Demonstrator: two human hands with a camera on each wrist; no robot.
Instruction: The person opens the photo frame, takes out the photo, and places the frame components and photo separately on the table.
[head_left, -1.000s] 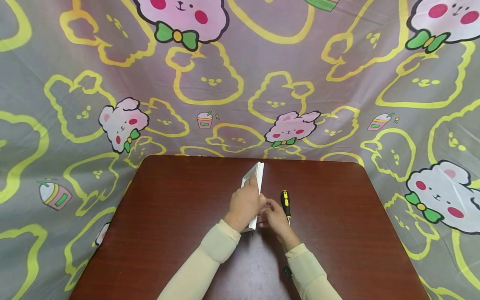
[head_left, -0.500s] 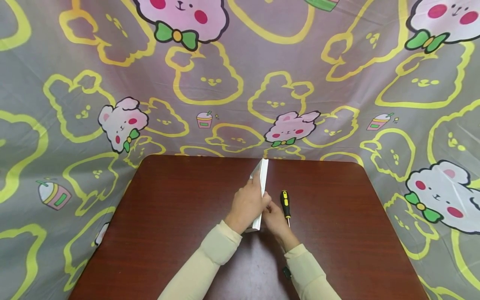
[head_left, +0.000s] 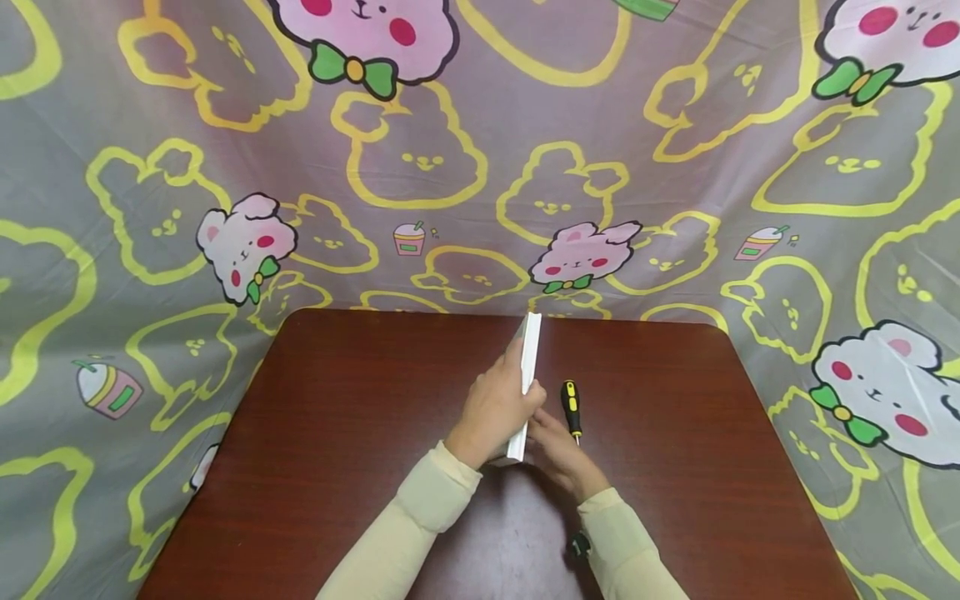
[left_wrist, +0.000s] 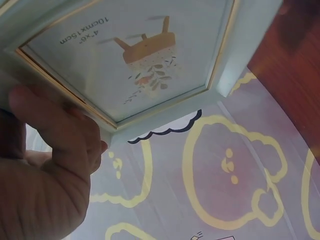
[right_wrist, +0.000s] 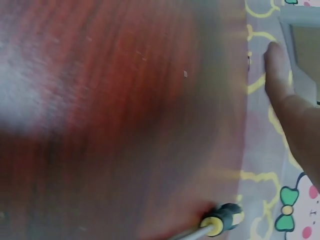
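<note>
My left hand (head_left: pixel 491 412) grips a white picture frame (head_left: pixel 531 358) and holds it on edge over the table, its narrow side turned toward the head camera. In the left wrist view, the frame's front (left_wrist: pixel 165 65) shows a gold inner line and a print of a planter with leaves, marked 4"x6". Beside the frame's back is my right hand (head_left: pixel 558 446), its fingertips partly hidden behind the white edge in the head view. The right wrist view shows one extended finger (right_wrist: pixel 277 72) near the frame's corner (right_wrist: pixel 306 82).
A black and yellow screwdriver (head_left: pixel 571 404) lies right of the hands, shaft toward the person. The brown table (head_left: pixel 337 433) has rounded far corners. Patterned cloth (head_left: pixel 480 183) hangs behind it and at both sides. A small dark object (head_left: pixel 579 546) sits at the right sleeve.
The left hand has moved the frame slightly right and turned it more edge-on. The right hand's fingers, visible earlier beside the frame, have gone partly behind it.
</note>
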